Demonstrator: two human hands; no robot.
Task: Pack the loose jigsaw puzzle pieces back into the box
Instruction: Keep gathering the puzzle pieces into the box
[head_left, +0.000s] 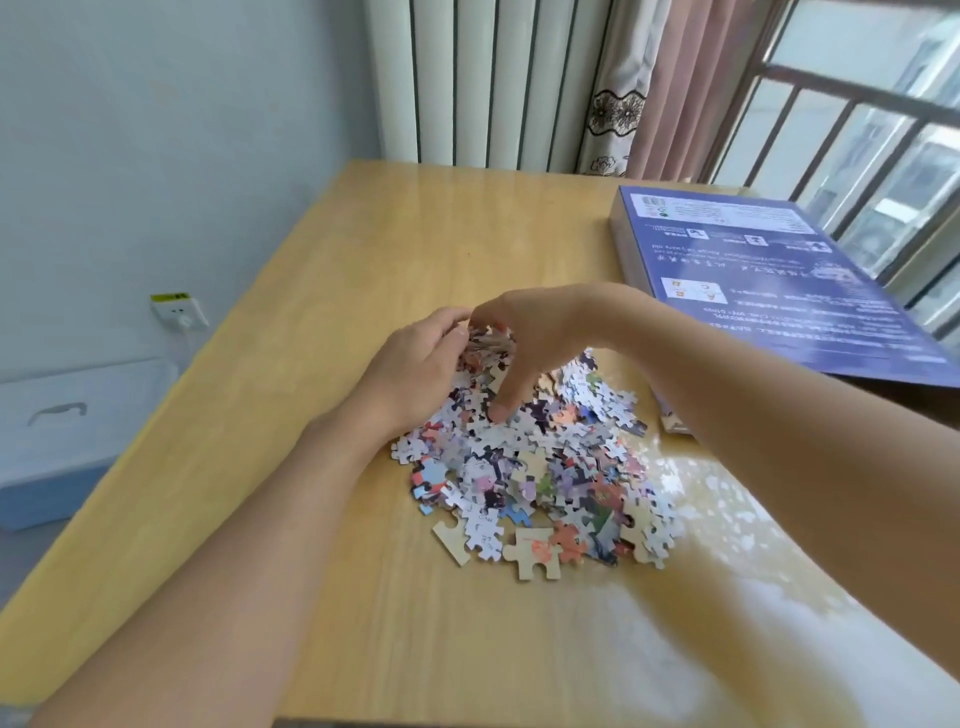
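A heap of loose jigsaw puzzle pieces (550, 478) lies on the middle of the wooden table (395, 234). The purple puzzle box (748, 280) lies at the right, printed back side up, its near corner past the heap. My left hand (415, 374) and my right hand (524, 332) meet at the far top of the heap, fingers curled, and between them they hold a bunch of pieces (485, 343) raised a little above the pile. My right thumb points down onto the pieces.
A few bigger pieces (535, 553) lie at the heap's near edge. A white and blue storage bin (57, 436) stands on the floor to the left, below a wall socket (179, 309). A radiator, curtain and barred window are behind the table.
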